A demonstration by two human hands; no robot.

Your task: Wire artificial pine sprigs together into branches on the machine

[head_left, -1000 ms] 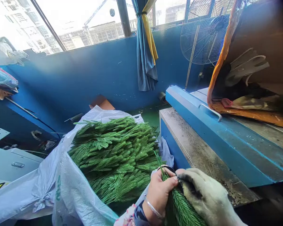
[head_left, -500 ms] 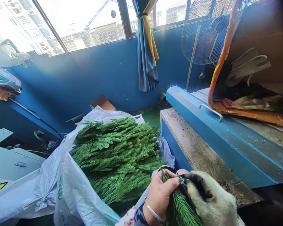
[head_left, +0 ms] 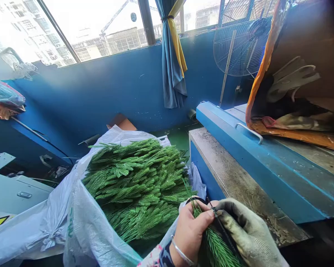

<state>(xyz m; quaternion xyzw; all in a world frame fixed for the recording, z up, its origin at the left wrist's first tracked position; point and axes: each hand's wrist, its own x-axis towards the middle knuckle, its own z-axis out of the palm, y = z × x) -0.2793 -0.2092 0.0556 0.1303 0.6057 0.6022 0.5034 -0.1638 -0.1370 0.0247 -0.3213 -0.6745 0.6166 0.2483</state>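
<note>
Green artificial pine sprigs (head_left: 219, 244) hang at the lower right, their thin stem ends poking up above the fingers. My bare left hand (head_left: 189, 227), with a bangle on its wrist, is closed round them near the top. A thin dark strand (head_left: 221, 224) runs alongside the sprigs, with a small tangled piece at the fingertips. My right hand (head_left: 249, 231), in a pale, soiled work glove, pinches at that strand, its fingertips touching my left thumb. Whether the strand is wire or a tie, I cannot tell. Left of my hands, a heap of pine sprigs (head_left: 139, 178) fills a white woven sack (head_left: 91, 218).
A worktop (head_left: 225, 167) with a blue metal cover (head_left: 256, 155) stands at the right. On it rests an open carton (head_left: 292, 135) edged in orange tape, with gloves inside. Behind are a large fan (head_left: 239, 48) and a tied curtain (head_left: 174, 70). A white cabinet (head_left: 13, 196) stands at the left.
My gloved fingers have turned slightly and shifted at the strand, and a dark end now sticks up above them. My left hand keeps its hold, moved slightly right.
</note>
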